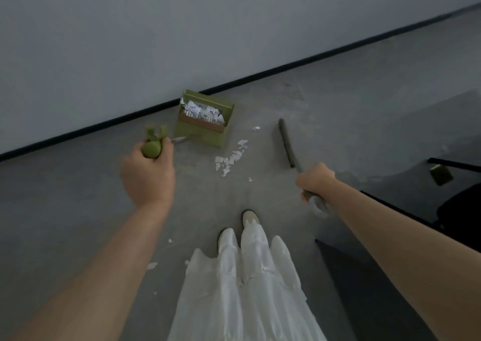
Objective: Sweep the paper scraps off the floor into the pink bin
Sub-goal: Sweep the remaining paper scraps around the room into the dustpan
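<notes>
Paper scraps [231, 159] lie between dustpan [205, 120] and broom [287, 142] — my left hand [147, 174] grips the pan's handle, my right hand [316, 179] grips the broom, so I should probably sweep left, low.

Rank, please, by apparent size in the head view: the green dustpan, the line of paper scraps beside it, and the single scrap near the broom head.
1. green dustpan
2. line of paper scraps
3. single scrap, clearly smallest
</notes>
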The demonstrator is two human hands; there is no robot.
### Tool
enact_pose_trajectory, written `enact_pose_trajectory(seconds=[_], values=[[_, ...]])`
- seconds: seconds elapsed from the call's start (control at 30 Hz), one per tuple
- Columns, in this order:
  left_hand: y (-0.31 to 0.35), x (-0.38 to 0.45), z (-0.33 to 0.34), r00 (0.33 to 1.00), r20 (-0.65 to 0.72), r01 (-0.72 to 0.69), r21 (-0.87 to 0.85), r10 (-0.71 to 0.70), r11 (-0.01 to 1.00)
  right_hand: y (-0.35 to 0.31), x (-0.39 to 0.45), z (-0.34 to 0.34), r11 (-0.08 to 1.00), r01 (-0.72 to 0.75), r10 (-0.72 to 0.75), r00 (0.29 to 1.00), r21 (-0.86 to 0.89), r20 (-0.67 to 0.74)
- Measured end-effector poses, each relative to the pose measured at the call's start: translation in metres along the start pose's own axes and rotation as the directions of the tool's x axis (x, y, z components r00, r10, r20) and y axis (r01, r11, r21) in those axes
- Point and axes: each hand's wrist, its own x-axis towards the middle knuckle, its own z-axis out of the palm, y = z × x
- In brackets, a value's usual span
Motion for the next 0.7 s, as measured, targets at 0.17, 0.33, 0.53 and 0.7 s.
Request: enact_pose_trajectory(seconds=[0.17,0.33,0.53,0.7], values=[[-0.03,0.001,-0.016,0.998,-0.039,0.051,0.006,-0.051,0.999,-0.021,0.011,0.014,0.994,0.072,-0.07,0.997,-0.08,0.034],[-0.051,-0.002,-0.028,0.987,-0.094,0.137,0.038,-0.133,0.99,-0.035,-0.009,0.041,0.954,0.182,-0.156,0.98,-0.239,0.123],[-0.077,-0.001,-0.048,0.96,-0.152,0.243,0.023,-0.237,0.97,-0.053,-0.029,0.062,0.911,0.275,-0.222,0.955,-0.307,0.195],[-0.092,-0.002,-0.059,0.94,-0.205,0.278,0.002,-0.272,0.961,-0.079,-0.025,0.048,0.929,0.245,-0.217,0.968,-0.278,0.128]])
